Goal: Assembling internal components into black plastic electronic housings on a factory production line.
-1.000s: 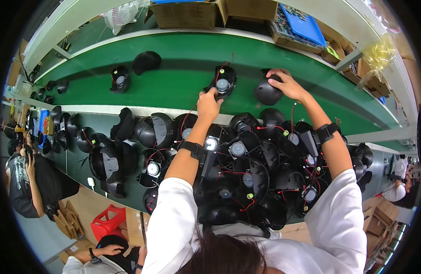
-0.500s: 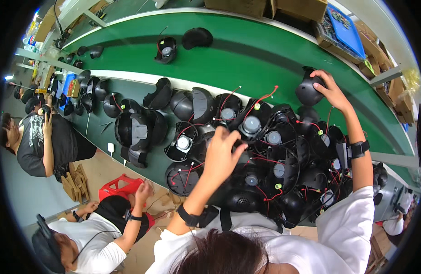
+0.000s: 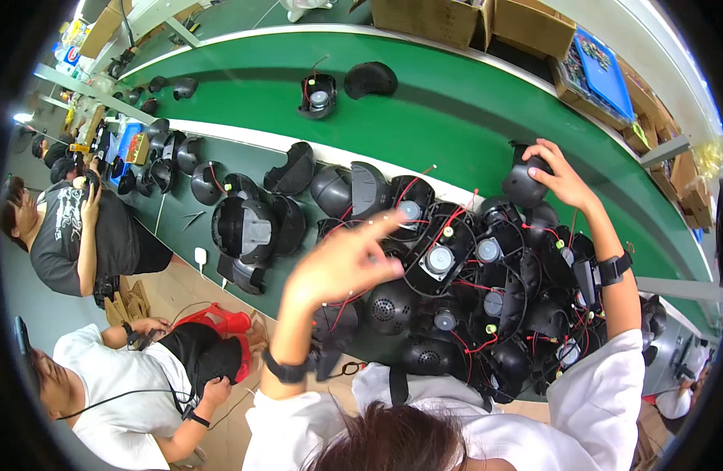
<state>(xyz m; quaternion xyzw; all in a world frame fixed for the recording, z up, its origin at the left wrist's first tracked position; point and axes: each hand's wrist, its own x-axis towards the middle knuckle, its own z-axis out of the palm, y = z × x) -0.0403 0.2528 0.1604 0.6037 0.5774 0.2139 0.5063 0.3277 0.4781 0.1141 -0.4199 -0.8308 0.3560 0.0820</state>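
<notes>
My right hand [image 3: 559,179] is wrapped over a black rounded plastic shell [image 3: 521,187], fingers on its top, at the front edge of the green conveyor belt. To the left, my left hand [image 3: 338,263] hovers above the heap of parts, somewhat blurred. Its index finger is stretched out and the thumb stands apart, with nothing visible between them. Beneath and beside it lie black shells with round grey speakers [image 3: 439,259] and thin red wires. A perforated black shell [image 3: 391,308] sits near its wrist, and my left forearm hides some parts.
The green belt [image 3: 448,110] runs along the far side, carrying a speaker shell [image 3: 317,96] and a curved black cover [image 3: 371,79]. Cardboard boxes [image 3: 432,22] and a blue tray [image 3: 603,67] stand beyond. A co-worker [image 3: 134,361] sits at lower left, near a red stool [image 3: 220,322].
My left hand has moved left, away from the middle speakers, and its fingers have spread. My right hand still holds the black shell. The whole view has shifted slightly.
</notes>
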